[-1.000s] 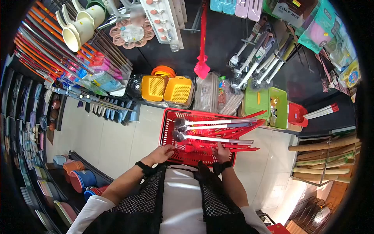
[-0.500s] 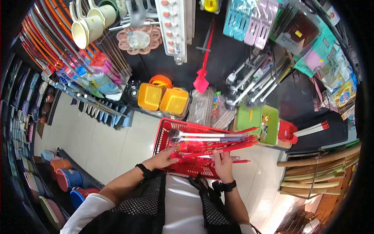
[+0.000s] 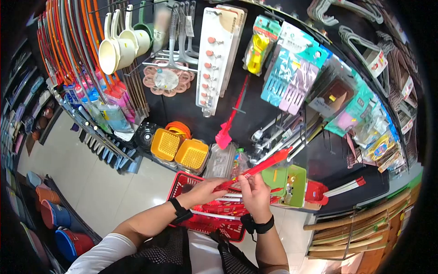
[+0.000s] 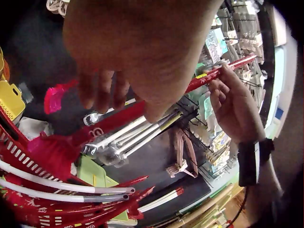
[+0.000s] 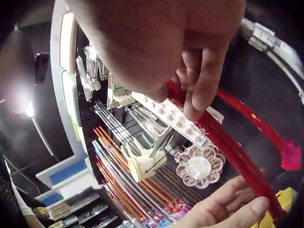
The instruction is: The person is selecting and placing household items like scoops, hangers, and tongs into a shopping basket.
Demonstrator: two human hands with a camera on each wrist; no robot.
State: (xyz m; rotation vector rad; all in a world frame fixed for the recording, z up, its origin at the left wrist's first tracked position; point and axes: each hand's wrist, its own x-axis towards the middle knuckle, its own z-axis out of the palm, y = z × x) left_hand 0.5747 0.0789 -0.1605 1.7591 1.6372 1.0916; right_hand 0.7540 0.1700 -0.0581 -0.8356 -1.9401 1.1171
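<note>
Both hands hold a red long-handled toilet brush [image 3: 269, 163] slanting above the basket. My left hand [image 3: 201, 192] grips it near the brush end; the left wrist view shows its red bristly head [image 4: 54, 154] below that hand. My right hand [image 3: 256, 194] pinches the handle farther along, thumb on top. Under the hands, a red shopping basket [image 3: 174, 183] holds more red brushes and several white-handled brushes [image 4: 71, 180]. Another red brush with a pink head [image 3: 223, 136] hangs on the dark display wall ahead.
Yellow baskets [image 3: 192, 155], a green bin [image 3: 299, 176] and a red container [image 3: 315, 192] line the shelf behind the basket. White-handled brushes hang at right of centre. White dippers [image 3: 116, 55] hang upper left. Wooden poles [image 3: 360, 228] stand in a rack at right.
The hands have taken a red brush from the basket and raised it forward, its handle tilting up to the right. The head view has shifted, showing more of the upper wall.
</note>
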